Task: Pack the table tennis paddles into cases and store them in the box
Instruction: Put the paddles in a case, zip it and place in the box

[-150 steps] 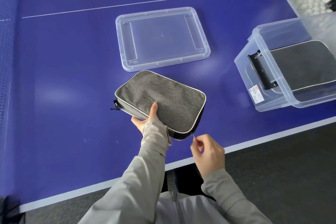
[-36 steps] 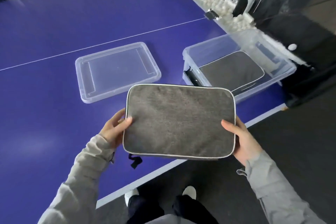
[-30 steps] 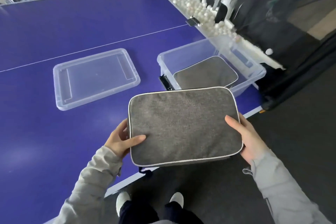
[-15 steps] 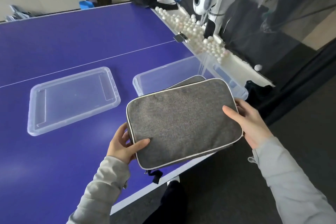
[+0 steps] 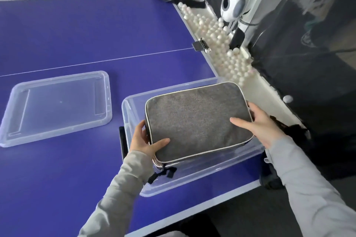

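A grey fabric paddle case (image 5: 194, 119) with pale piping is held flat over the open clear plastic box (image 5: 133, 102) at the table's near right corner. My left hand (image 5: 146, 140) grips the case's near left corner, thumb on top. My right hand (image 5: 262, 127) holds its right edge, thumb lying across the fabric. A black strap (image 5: 163, 174) dangles from the case's near end into the box. The case covers the box's inside, so anything lying in it is hidden.
The box's clear lid (image 5: 55, 106) lies upside down on the blue table (image 5: 77, 34) to the left. A white trough holding several white balls (image 5: 217, 36) runs along the table's right edge, with a white ball machine (image 5: 235, 0) and dark netting behind it.
Both hands carried the case from in front of me to the right and forward until it hangs over the box. The second case seen inside the box earlier is now covered.
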`<state>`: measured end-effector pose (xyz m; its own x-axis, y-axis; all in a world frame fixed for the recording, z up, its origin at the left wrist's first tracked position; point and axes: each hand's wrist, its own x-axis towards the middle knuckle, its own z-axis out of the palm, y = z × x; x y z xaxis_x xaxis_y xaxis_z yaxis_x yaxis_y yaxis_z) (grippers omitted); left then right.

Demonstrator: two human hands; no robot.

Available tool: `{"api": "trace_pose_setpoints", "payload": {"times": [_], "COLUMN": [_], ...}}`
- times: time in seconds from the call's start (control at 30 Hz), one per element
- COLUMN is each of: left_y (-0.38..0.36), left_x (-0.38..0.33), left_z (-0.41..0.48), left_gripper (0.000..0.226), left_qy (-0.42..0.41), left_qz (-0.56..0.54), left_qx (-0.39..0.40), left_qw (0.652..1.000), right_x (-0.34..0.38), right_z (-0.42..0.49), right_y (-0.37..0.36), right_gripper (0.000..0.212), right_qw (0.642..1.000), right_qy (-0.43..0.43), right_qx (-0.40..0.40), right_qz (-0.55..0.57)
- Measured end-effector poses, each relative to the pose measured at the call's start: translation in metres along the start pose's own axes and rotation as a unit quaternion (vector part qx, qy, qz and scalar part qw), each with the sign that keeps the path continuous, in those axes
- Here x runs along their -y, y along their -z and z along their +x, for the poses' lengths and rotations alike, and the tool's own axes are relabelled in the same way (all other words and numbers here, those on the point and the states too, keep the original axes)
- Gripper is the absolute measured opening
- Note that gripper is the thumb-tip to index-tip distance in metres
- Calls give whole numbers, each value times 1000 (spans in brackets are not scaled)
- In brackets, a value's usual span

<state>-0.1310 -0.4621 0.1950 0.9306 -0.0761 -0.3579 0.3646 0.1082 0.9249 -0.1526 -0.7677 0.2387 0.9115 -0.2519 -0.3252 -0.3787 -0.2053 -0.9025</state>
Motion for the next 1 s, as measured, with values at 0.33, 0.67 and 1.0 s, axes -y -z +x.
{"api": "trace_pose_setpoints", "payload": {"times": [0.33,0.67,1.0], "left_y": [-11,-17,-17], "left_x": [36,55,64], "left_z": [33,31,29], "left_gripper": [78,76,72], "left_qy": [91,125,116], "left_qz": [7,42,22], "left_qx": [-88,-154,-168], "left_qw": [992,979,979], "right_x": [-45,-51,-52], "right_z": [57,53,44], "right_y": [-31,-35,-37], "right_gripper": [61,66,71], "right_qw": [994,986,982], "right_qy": [-28,5,17], "right_qx": [49,53,57], "right_qz": [-96,-156,-182]}}
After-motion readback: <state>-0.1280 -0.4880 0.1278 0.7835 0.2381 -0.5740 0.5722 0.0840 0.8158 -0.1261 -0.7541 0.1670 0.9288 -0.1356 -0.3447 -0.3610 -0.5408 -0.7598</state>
